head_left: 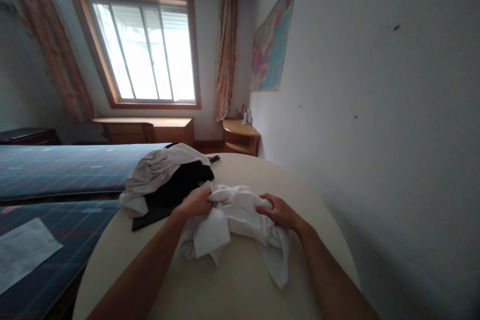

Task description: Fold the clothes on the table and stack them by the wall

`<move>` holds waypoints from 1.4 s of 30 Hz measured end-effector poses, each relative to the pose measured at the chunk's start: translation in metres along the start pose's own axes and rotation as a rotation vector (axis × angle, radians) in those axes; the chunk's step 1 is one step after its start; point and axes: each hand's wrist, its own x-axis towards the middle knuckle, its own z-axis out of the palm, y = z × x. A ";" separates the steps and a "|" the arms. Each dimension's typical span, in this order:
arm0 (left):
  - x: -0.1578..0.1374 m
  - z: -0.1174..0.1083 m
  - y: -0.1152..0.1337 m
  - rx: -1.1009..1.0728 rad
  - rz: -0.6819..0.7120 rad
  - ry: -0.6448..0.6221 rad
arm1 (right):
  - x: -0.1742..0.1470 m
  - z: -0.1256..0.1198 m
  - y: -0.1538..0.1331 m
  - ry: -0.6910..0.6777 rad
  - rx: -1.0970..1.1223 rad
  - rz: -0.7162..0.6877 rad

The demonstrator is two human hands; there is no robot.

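Observation:
A crumpled white garment (240,212) lies bunched on the round cream table (210,290), its loose ends spread toward me. My left hand (197,202) is closed on its left side, the fingertips partly buried in the folds. On the right side, my right hand (279,210) grips the same cloth between thumb and fingers. Just beyond my left hand rests a heap of clothes, with an off-white garment (161,167) draped over a black one (187,180). Whether the white cloth is a shirt I cannot tell.
Left of the table are blue plaid mattresses (75,165), with a paper sheet (26,252) on the nearer one. A white wall (375,160) rises close on the right. Toward the window (146,52) stand a wooden desk (168,130) and a corner shelf (240,132).

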 end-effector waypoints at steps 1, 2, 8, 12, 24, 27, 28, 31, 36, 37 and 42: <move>-0.003 -0.006 0.001 0.002 0.020 -0.060 | -0.001 -0.002 -0.002 -0.027 -0.002 -0.003; -0.006 -0.013 0.002 -0.008 0.048 -0.133 | -0.001 -0.003 -0.003 -0.043 -0.001 -0.009; -0.010 -0.041 -0.001 -0.266 0.166 -0.171 | 0.003 -0.003 -0.011 0.295 -0.067 -0.087; -0.004 -0.046 -0.011 -0.086 -0.058 0.296 | 0.008 -0.003 -0.007 0.513 -0.075 -0.135; -0.017 -0.015 0.041 -0.174 0.387 -0.029 | 0.005 0.012 -0.022 0.398 -0.143 -0.241; -0.014 -0.014 0.049 -0.176 0.350 0.027 | 0.004 0.009 -0.023 0.387 -0.134 -0.266; -0.012 -0.017 0.048 -0.182 0.313 0.073 | 0.003 0.008 -0.023 0.386 -0.129 -0.269; -0.005 -0.028 0.037 -0.270 0.223 0.245 | 0.003 0.004 -0.021 0.383 -0.117 -0.243; 0.001 -0.036 0.025 -0.486 0.148 0.382 | 0.005 0.002 -0.021 0.337 0.022 -0.159; 0.002 -0.035 0.025 -0.491 0.151 0.374 | 0.005 0.003 -0.021 0.333 0.057 -0.151; -0.003 -0.029 0.033 -0.416 0.179 0.333 | 0.009 0.009 -0.020 0.356 0.167 -0.141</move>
